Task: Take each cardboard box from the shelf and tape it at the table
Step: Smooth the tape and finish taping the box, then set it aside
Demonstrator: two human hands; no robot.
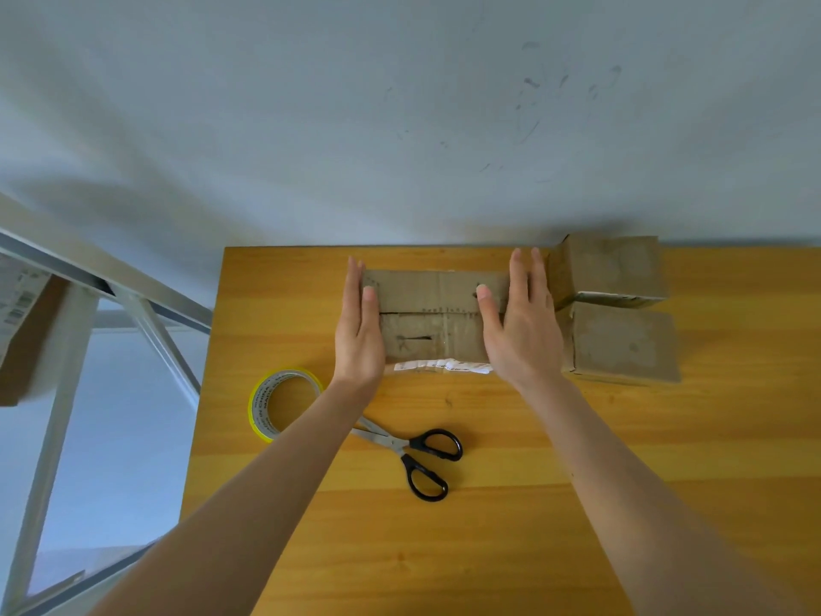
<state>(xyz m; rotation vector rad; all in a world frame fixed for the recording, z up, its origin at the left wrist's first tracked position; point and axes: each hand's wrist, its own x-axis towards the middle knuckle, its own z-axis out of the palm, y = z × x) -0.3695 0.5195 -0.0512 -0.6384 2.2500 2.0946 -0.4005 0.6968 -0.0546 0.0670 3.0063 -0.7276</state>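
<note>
left grip (360, 335), right grip (520, 331) straight-fingered against cardboard box (426, 295) ends | seam untaped | tape roll (259, 411) untouched | two boxes (622, 344) aside

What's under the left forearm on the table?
The blades of the scissors run under the left forearm. Their tips are covered, and the handles show to its right. The tape roll lies just left of it. Anything else beneath the arm is hidden.
</note>
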